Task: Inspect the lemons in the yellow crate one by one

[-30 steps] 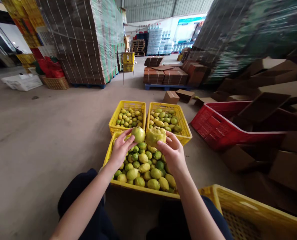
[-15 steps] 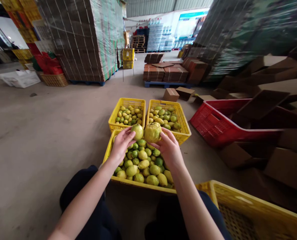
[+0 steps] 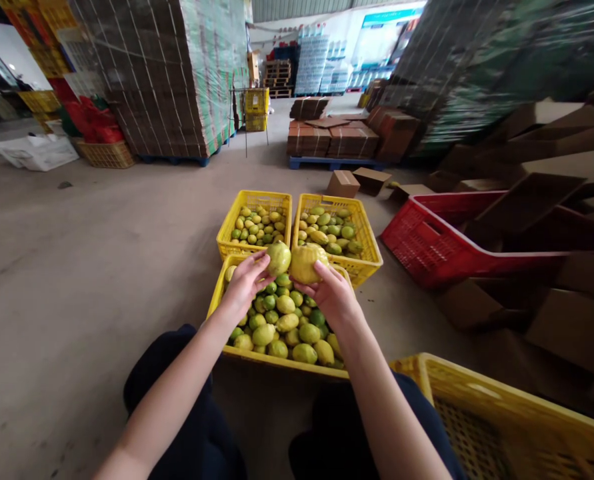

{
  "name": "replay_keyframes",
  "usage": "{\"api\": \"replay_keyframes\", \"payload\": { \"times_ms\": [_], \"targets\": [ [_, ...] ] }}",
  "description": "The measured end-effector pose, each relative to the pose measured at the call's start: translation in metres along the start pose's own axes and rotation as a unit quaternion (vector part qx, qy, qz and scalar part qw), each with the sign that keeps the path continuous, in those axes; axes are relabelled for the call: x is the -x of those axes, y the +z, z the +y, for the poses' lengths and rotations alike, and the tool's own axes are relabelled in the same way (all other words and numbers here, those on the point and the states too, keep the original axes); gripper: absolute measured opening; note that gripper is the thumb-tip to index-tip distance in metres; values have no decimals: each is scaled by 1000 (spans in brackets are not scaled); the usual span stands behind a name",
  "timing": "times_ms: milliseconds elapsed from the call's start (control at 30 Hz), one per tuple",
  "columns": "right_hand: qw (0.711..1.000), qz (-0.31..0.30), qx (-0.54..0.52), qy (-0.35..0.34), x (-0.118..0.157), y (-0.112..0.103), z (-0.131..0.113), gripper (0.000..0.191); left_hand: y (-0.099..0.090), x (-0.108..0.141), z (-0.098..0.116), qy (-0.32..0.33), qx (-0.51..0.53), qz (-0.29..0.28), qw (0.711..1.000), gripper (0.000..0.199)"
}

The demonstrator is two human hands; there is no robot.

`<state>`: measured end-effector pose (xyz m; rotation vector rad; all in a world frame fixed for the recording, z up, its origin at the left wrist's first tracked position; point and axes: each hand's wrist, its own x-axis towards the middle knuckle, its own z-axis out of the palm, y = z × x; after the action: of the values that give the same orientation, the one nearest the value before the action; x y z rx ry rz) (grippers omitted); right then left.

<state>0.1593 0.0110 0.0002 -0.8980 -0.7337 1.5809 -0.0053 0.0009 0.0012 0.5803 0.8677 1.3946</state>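
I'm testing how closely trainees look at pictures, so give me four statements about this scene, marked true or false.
1. The left hand holds the smaller fruit. True.
2. The right hand is empty. False: the right hand holds the larger fruit.
3. The red crate stands left of the crate beneath the hands. False: the red crate stands to its right.
4. The far left crate and far right crate both contain fruit. True.

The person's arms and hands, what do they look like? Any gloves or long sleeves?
No gloves: the left hand and right hand are bare. The left forearm and right forearm are uncovered and narrow toward the wrists. I see no sleeves, watch or bracelet.
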Motion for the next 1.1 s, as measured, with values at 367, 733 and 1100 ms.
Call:
{"api": "replay_keyframes", "payload": {
  "times_ms": [367, 733, 1100],
  "targets": [
    [996, 49, -50, 61, -4, -3, -2, 12, -1, -4, -1, -41, 27, 12, 999, 12],
    [994, 34, -81, 65, -5, 0, 0, 8, -1, -1, -4, 9, -25, -24, 999, 24],
    [996, -54, -56, 50, 2, 1, -1, 25, 2, -3, -9, 78, -60, 6, 995, 42]
  ]
}}
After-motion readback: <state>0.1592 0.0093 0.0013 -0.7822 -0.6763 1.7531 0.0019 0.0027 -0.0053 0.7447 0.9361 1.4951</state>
